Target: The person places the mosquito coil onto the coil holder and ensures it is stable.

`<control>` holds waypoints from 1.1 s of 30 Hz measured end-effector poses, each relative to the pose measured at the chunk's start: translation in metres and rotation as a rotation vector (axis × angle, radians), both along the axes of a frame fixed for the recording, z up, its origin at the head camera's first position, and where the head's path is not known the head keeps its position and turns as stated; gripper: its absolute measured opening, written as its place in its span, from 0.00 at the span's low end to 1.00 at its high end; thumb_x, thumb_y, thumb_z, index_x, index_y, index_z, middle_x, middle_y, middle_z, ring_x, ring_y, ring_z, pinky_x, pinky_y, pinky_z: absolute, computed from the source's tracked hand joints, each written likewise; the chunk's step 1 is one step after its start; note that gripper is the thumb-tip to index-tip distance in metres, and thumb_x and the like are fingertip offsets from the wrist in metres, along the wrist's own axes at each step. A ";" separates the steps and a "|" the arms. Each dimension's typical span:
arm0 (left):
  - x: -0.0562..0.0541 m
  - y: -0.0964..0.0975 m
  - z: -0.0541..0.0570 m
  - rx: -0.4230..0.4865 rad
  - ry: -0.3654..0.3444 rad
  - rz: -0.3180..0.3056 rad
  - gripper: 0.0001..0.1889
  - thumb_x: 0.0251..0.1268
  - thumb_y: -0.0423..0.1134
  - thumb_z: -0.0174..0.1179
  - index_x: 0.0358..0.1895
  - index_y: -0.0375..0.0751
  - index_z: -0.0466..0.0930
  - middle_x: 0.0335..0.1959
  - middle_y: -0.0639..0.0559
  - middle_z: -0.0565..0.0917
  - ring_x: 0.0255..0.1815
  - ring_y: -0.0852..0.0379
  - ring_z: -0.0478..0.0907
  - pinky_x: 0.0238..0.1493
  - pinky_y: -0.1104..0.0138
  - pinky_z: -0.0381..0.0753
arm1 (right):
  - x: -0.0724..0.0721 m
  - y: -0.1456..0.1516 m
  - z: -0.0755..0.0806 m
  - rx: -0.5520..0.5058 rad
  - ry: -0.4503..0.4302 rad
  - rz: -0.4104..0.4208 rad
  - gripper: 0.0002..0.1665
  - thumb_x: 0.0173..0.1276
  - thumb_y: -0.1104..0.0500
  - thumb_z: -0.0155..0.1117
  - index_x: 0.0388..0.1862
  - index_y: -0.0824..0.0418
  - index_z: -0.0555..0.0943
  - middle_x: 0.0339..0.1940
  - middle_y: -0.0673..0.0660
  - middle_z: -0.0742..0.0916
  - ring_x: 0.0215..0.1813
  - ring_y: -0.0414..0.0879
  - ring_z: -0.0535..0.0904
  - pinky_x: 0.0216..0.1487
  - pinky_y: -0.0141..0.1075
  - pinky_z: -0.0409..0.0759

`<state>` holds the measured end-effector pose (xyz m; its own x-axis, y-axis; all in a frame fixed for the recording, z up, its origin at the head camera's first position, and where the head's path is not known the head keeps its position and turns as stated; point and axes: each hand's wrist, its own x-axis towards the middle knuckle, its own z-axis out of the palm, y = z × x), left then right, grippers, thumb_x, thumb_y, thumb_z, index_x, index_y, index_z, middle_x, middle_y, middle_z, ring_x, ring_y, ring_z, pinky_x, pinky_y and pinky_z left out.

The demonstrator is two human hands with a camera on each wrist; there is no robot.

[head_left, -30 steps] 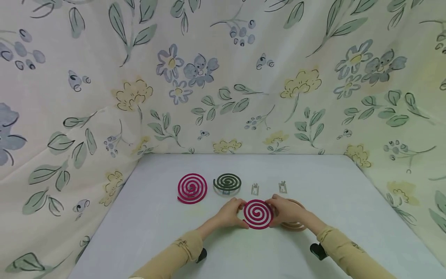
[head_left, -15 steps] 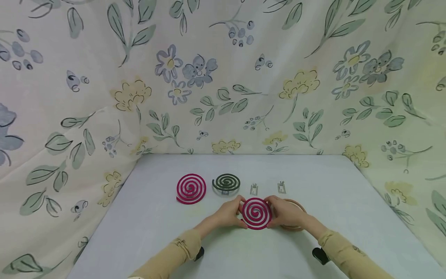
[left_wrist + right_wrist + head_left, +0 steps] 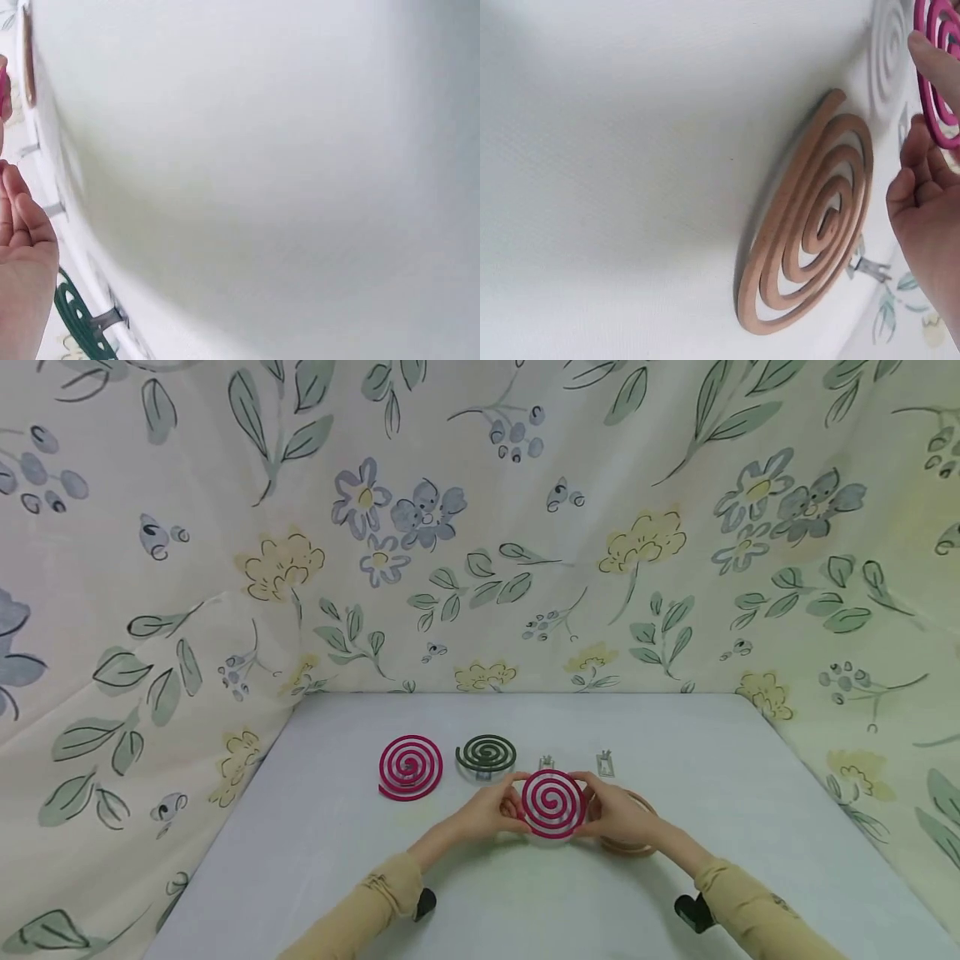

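Note:
Between both hands a pink mosquito coil (image 3: 552,804) is held by its edges, above the table. My left hand (image 3: 489,811) pinches its left edge, and my right hand (image 3: 617,815) grips the right edge with thumb and fingers. In the right wrist view the coil's spiral shadow falls on the table. A brown mosquito coil (image 3: 780,206) lies flat beneath my right hand, partly hidden by it in the head view. Just beyond the held coil stands a small metal coil stand (image 3: 547,762), its lower part covered by the coil.
Another pink coil (image 3: 410,767) sits at the back left. Beside it, a dark green coil (image 3: 486,752) rests raised on a metal stand. A second bare metal stand (image 3: 605,764) is at the back right. Floral cloth (image 3: 480,527) hangs behind the white table (image 3: 337,877).
Both hands have lifted the pink coil slightly and moved it away from me, toward the nearer-middle metal stand, which it now partly covers. The other coils stay in place.

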<state>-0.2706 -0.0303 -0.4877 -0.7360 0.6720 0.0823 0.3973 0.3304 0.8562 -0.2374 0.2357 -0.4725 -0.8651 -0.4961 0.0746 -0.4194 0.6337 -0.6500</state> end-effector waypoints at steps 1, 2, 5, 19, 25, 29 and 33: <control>-0.002 0.000 0.001 0.015 -0.013 -0.002 0.41 0.50 0.33 0.71 0.68 0.47 0.60 0.33 0.47 0.80 0.31 0.66 0.74 0.36 0.75 0.76 | 0.000 0.000 0.002 -0.012 -0.012 -0.006 0.50 0.51 0.52 0.76 0.68 0.61 0.61 0.36 0.52 0.81 0.32 0.41 0.74 0.32 0.28 0.76; -0.003 -0.001 0.002 0.026 -0.018 -0.001 0.41 0.50 0.33 0.70 0.69 0.49 0.60 0.33 0.47 0.79 0.31 0.65 0.74 0.36 0.75 0.76 | 0.000 0.001 0.004 -0.019 -0.025 -0.014 0.50 0.52 0.52 0.75 0.69 0.60 0.60 0.36 0.51 0.80 0.32 0.40 0.74 0.32 0.28 0.75; -0.008 -0.001 0.006 0.046 -0.023 0.008 0.41 0.51 0.33 0.70 0.70 0.53 0.60 0.34 0.48 0.80 0.33 0.65 0.74 0.36 0.75 0.76 | -0.001 0.002 0.010 -0.080 -0.074 -0.005 0.50 0.55 0.54 0.73 0.72 0.59 0.57 0.35 0.54 0.81 0.31 0.38 0.73 0.31 0.29 0.75; -0.013 0.001 0.010 0.263 -0.122 0.138 0.34 0.57 0.30 0.64 0.69 0.41 0.64 0.37 0.39 0.84 0.34 0.65 0.78 0.37 0.75 0.78 | -0.010 0.005 0.018 -0.499 -0.371 0.008 0.44 0.71 0.59 0.55 0.77 0.58 0.42 0.65 0.70 0.71 0.54 0.40 0.79 0.54 0.44 0.79; -0.009 0.010 0.009 0.480 -0.221 0.255 0.27 0.60 0.27 0.61 0.63 0.32 0.67 0.41 0.34 0.83 0.35 0.67 0.79 0.39 0.76 0.78 | -0.012 -0.004 0.016 -0.616 -0.373 -0.138 0.38 0.71 0.61 0.55 0.71 0.65 0.46 0.47 0.51 0.81 0.43 0.38 0.81 0.51 0.37 0.81; -0.005 0.021 0.006 0.608 -0.241 0.387 0.24 0.60 0.26 0.60 0.60 0.26 0.69 0.38 0.35 0.84 0.32 0.68 0.78 0.38 0.77 0.78 | -0.014 -0.013 0.012 -0.721 -0.328 -0.236 0.35 0.71 0.64 0.55 0.69 0.69 0.49 0.39 0.46 0.80 0.39 0.35 0.80 0.47 0.31 0.80; -0.005 0.033 0.004 0.664 -0.255 0.533 0.22 0.59 0.26 0.62 0.58 0.25 0.72 0.35 0.41 0.84 0.31 0.70 0.76 0.36 0.79 0.77 | -0.015 -0.022 0.007 -0.803 -0.290 -0.325 0.36 0.69 0.67 0.56 0.70 0.69 0.51 0.34 0.46 0.80 0.36 0.34 0.80 0.44 0.28 0.80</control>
